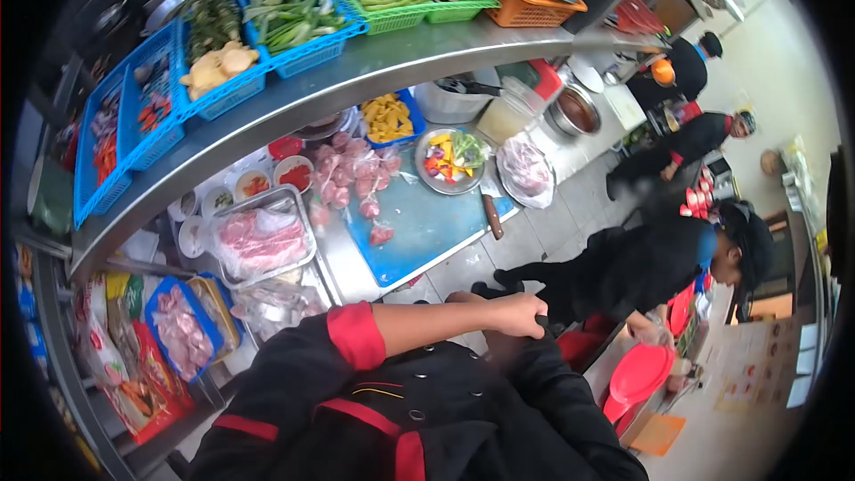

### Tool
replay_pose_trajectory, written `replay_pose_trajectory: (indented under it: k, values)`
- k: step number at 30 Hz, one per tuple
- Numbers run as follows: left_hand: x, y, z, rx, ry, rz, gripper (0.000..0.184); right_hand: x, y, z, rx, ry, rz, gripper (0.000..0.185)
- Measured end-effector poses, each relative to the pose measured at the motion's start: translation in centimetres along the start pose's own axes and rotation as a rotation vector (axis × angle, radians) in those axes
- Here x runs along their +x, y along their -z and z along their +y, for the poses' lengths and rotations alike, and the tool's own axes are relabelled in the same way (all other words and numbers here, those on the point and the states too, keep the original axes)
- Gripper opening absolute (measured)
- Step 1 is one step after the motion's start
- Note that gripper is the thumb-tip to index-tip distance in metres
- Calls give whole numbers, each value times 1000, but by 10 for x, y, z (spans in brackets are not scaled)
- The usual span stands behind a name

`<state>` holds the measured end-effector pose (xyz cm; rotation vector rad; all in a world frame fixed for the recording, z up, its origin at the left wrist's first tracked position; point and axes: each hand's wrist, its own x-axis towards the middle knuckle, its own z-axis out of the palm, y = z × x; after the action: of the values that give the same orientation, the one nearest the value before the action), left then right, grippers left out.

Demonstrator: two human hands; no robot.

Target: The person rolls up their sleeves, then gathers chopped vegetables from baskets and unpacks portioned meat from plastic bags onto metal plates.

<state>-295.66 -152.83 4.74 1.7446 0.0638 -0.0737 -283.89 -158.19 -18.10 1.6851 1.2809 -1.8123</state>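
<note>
Head view. The left hand curls at the right sleeve, its hold uncertain; the right hand cannot be made out. The knife lies at the cutting board's right corner, handle apparently jutting past the near edge; a passing arm could dislodge it.

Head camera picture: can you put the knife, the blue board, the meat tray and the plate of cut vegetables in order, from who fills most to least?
1. Blue board
2. Meat tray
3. Plate of cut vegetables
4. Knife, long but thin
</note>
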Motion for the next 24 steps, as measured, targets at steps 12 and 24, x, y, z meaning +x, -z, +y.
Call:
replay_pose_trajectory:
  k: [12, 24]
  values:
    - [-7, -17, 100, 318, -676, 334, 17, -105, 133, 36, -346, 22, 119, 24]
    - [58, 16, 113, 303, -574, 491, 28, -377, 282, -28, 1054, 849, 1416, 15]
